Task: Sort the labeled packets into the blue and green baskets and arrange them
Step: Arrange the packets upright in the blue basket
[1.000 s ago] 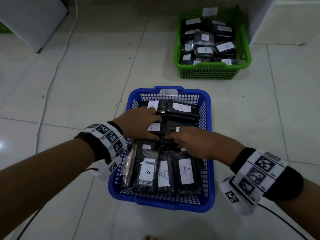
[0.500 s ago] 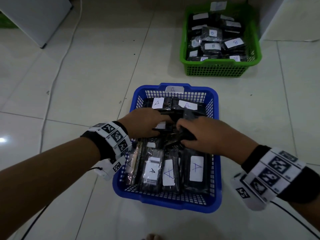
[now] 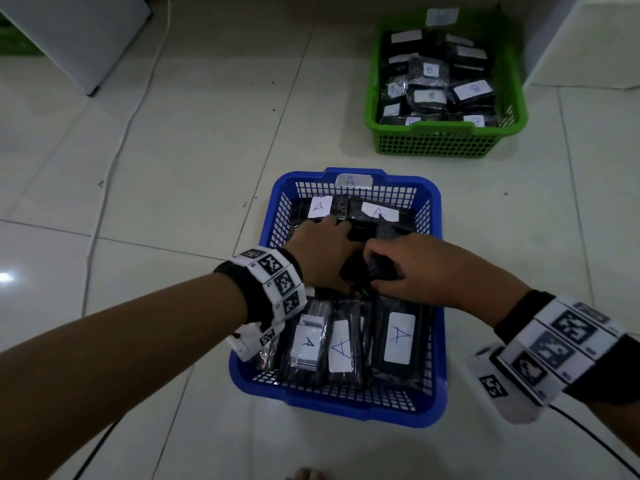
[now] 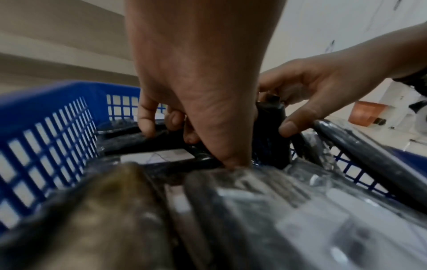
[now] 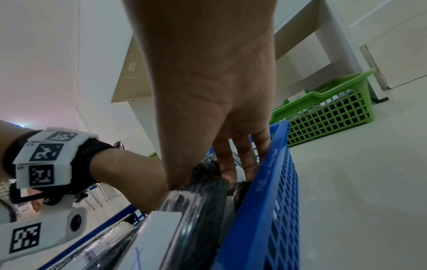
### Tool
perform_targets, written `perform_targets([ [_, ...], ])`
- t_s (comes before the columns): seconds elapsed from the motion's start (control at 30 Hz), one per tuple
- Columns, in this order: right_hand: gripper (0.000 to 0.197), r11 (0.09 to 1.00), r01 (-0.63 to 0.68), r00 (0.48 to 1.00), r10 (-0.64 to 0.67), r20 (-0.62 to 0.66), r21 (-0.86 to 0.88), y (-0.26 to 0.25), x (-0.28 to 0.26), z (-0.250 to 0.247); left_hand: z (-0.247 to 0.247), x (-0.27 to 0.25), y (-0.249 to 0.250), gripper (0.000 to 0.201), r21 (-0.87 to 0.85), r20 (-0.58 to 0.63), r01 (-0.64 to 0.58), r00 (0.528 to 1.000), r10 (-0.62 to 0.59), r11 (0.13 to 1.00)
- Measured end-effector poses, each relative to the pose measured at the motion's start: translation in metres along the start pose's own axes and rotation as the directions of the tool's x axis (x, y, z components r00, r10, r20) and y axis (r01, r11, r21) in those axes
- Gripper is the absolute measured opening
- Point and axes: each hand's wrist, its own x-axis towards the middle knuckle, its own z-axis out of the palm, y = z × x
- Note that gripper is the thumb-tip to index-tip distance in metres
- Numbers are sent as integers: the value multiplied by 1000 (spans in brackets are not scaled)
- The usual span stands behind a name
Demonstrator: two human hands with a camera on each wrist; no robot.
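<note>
The blue basket [image 3: 349,408] on the floor holds black packets with white labels marked A, in a front row [image 3: 398,337] and a back row [image 3: 379,211]. Both hands meet over its middle. My left hand [image 3: 325,254] curls its fingers round the edge of a flat black packet [image 4: 143,142]. My right hand [image 3: 408,268] pinches a black packet [image 4: 270,117] that stands on edge, between thumb and fingers. The green basket [image 3: 436,142] stands further back to the right, full of packets marked B [image 3: 431,95].
A white cable [image 3: 121,143] runs along the tiled floor on the left. A pale cabinet [image 3: 79,36] stands at the top left and white furniture [image 3: 595,39] at the top right, beside the green basket. A toe [image 3: 306,474] shows at the bottom edge.
My right hand, which lay flat on the middle packets, has closed on one and raised it on edge. Both hands have drawn together and shifted toward the back of the basket.
</note>
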Motion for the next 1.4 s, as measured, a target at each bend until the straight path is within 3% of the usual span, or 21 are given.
perform_targets([
  [0.2, 34, 1000, -15, 997, 15, -71, 1, 7, -3, 3, 0, -10, -24, 95, -64, -69, -162, 985, 158, 985],
  [0.43, 38, 1000, -13, 993, 14, -120, 7, 6, -6, 3, -3, -15, -23, 53, -272, -73, -201, 980, 188, 941],
  [0.57, 36, 1000, -13, 993, 15, -115, 20, 6, -6, 3, -14, -8, -13, 59, -333, 184, -47, 976, 114, 942],
  [0.67, 36, 999, -15, 993, 18, -118, 30, 6, -7, 3, -20, -3, -1, 55, -331, 407, 85, 911, 61, 940],
  [0.73, 36, 999, -25, 993, 29, -110, 34, 6, -7, 3, -21, -2, 8, 49, -316, 451, 125, 892, 32, 940],
  [1.17, 37, 997, -62, 995, 65, -81, 35, 0, -9, 0, -8, -17, 10, 41, -126, 188, 31, 982, -7, 992],
  [1.4, 41, 997, -73, 996, 71, -60, -35, -7, -8, -2, -8, -19, 15, 45, -49, 200, 55, 979, -44, 997],
])
